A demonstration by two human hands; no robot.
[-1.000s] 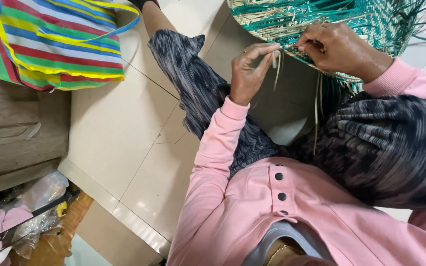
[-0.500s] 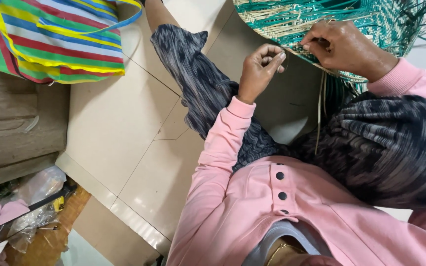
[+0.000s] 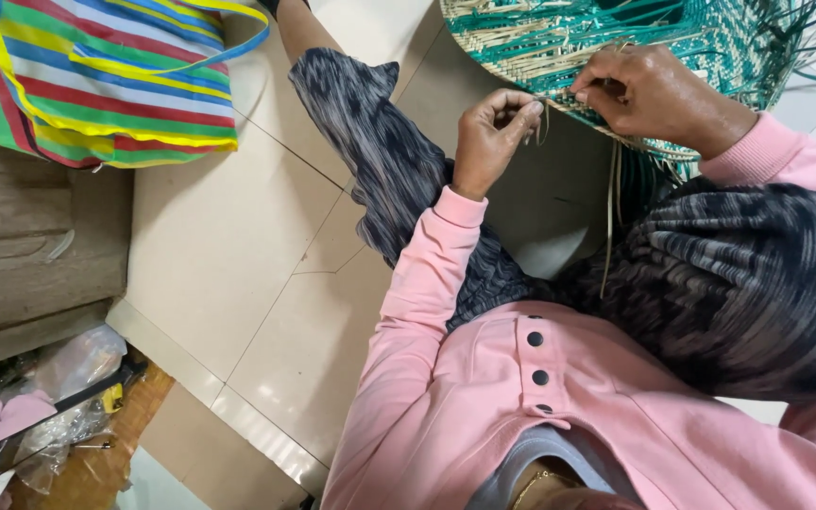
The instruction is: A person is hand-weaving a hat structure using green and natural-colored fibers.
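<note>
- The woven mat, green and straw-coloured, lies across the person's raised knee, its frayed edge facing them; it looks light and pliable, though the dry fibres would likely crack if bent sharply.
- Well to the left of the mat, a striped bag sits on the tiled floor.
- The right hand rests on the mat's edge, fingers curled and pressing the weave down.
- The left hand, just beside the mat's edge, pinches a thin strand; best held near its end.
</note>
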